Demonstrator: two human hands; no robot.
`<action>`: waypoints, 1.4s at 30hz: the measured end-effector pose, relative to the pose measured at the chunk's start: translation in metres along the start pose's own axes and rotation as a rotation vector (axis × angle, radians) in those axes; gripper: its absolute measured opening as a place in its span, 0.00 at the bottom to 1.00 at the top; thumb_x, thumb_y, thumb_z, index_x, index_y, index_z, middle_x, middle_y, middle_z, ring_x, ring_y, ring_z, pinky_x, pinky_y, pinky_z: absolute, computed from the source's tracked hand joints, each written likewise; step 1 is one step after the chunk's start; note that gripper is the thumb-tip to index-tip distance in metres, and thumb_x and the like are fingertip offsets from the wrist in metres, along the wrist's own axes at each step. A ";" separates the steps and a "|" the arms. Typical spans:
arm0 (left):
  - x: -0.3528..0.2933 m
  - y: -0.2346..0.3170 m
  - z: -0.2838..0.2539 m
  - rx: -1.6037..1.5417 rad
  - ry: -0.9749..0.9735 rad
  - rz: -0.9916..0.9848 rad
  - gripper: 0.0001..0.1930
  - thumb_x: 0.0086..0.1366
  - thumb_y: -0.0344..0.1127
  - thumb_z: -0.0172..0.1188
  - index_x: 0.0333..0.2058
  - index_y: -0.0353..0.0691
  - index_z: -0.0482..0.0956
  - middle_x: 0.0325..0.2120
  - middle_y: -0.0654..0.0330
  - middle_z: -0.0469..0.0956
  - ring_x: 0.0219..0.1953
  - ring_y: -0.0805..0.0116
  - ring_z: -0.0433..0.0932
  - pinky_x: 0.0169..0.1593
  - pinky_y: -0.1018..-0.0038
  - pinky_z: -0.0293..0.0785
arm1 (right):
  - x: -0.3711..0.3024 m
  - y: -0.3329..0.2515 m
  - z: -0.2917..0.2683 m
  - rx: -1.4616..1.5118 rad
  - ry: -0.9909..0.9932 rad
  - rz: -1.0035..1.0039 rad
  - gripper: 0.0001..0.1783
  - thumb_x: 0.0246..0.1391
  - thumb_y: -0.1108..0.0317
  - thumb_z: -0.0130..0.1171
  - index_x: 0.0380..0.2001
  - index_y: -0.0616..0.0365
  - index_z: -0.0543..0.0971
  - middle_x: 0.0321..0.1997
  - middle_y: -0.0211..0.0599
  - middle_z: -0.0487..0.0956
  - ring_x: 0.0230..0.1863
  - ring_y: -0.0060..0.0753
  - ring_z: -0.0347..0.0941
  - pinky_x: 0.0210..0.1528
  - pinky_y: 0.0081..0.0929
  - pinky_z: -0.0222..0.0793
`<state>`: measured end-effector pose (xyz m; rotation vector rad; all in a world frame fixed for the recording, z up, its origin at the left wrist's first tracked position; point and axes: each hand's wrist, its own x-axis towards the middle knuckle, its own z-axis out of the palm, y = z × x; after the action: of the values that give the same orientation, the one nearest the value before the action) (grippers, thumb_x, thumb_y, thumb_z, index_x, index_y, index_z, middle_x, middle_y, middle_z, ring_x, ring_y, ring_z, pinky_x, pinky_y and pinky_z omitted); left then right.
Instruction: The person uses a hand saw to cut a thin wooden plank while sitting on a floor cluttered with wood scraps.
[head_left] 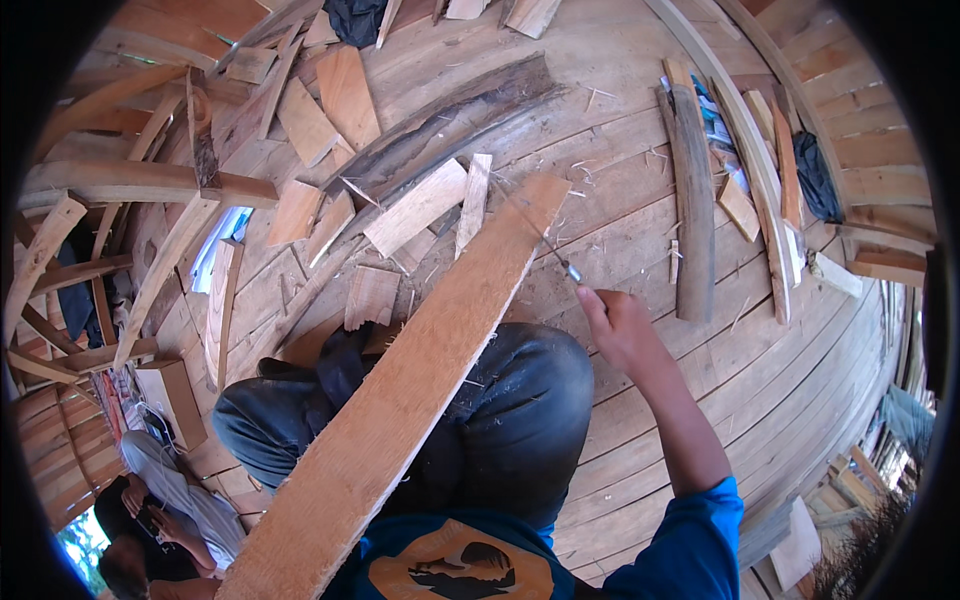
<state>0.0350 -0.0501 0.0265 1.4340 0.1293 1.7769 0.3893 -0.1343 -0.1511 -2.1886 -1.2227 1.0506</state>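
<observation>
My right hand is closed round the handle of a knife with a metal collar. Its thin, dark blade, partly blurred, reaches up and left to the far end of a long wooden board. The board slants across my lap from the lower left to the upper middle, over my bent legs in dark trousers. A rough, splintered edge runs along its right side. My left hand does not show.
Wood offcuts and shavings litter the plank floor. A curved bark slab lies ahead, and a long dark pole to the right. Timber framing stands at left. Another person sits at lower left, holding a dark device.
</observation>
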 end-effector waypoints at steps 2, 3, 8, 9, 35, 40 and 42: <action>-0.001 0.001 0.000 0.011 0.009 0.000 0.18 0.47 0.43 0.69 0.21 0.50 0.64 0.17 0.70 0.63 0.21 0.77 0.64 0.32 0.80 0.59 | 0.005 -0.003 0.005 -0.007 -0.004 -0.027 0.34 0.61 0.44 0.44 0.23 0.70 0.76 0.21 0.64 0.73 0.30 0.67 0.72 0.33 0.50 0.67; 0.000 0.001 -0.002 0.023 0.016 -0.006 0.18 0.47 0.44 0.69 0.21 0.50 0.64 0.17 0.70 0.63 0.21 0.77 0.64 0.32 0.80 0.59 | 0.005 -0.003 0.007 -0.014 -0.013 -0.033 0.34 0.61 0.44 0.44 0.24 0.70 0.76 0.22 0.64 0.73 0.30 0.67 0.72 0.34 0.50 0.67; 0.005 0.006 -0.002 0.026 -0.010 0.015 0.18 0.47 0.44 0.69 0.21 0.50 0.64 0.17 0.70 0.63 0.21 0.77 0.64 0.32 0.80 0.59 | 0.031 0.035 0.009 0.005 0.009 0.095 0.34 0.61 0.45 0.44 0.24 0.71 0.76 0.21 0.64 0.73 0.30 0.66 0.72 0.34 0.49 0.67; 0.005 0.007 -0.002 0.031 -0.010 0.014 0.18 0.47 0.44 0.69 0.21 0.50 0.64 0.17 0.70 0.63 0.21 0.77 0.64 0.32 0.80 0.59 | 0.022 0.028 0.008 0.018 -0.017 0.115 0.33 0.61 0.45 0.44 0.23 0.71 0.76 0.21 0.65 0.72 0.30 0.66 0.72 0.34 0.48 0.67; 0.008 0.002 -0.004 0.036 0.006 0.028 0.19 0.46 0.46 0.69 0.20 0.50 0.64 0.17 0.70 0.63 0.21 0.77 0.64 0.32 0.80 0.59 | 0.054 0.032 0.006 -0.062 0.038 0.120 0.37 0.60 0.42 0.44 0.23 0.73 0.75 0.24 0.68 0.73 0.33 0.69 0.72 0.37 0.50 0.67; 0.005 0.006 -0.004 0.049 0.011 0.027 0.19 0.46 0.47 0.69 0.20 0.50 0.64 0.17 0.69 0.63 0.21 0.76 0.64 0.32 0.80 0.59 | 0.023 0.012 0.003 -0.035 -0.034 0.076 0.37 0.60 0.41 0.44 0.24 0.73 0.76 0.25 0.69 0.73 0.35 0.68 0.73 0.37 0.50 0.68; 0.008 0.001 -0.007 0.049 0.019 0.035 0.19 0.46 0.47 0.69 0.20 0.50 0.64 0.17 0.69 0.63 0.21 0.76 0.64 0.32 0.80 0.59 | 0.041 0.028 0.000 -0.122 0.029 0.124 0.37 0.60 0.41 0.44 0.23 0.73 0.76 0.24 0.68 0.73 0.35 0.68 0.73 0.38 0.50 0.68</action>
<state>0.0288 -0.0425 0.0310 1.4625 0.1595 1.8272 0.4181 -0.1138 -0.1869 -2.3912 -1.1798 1.0115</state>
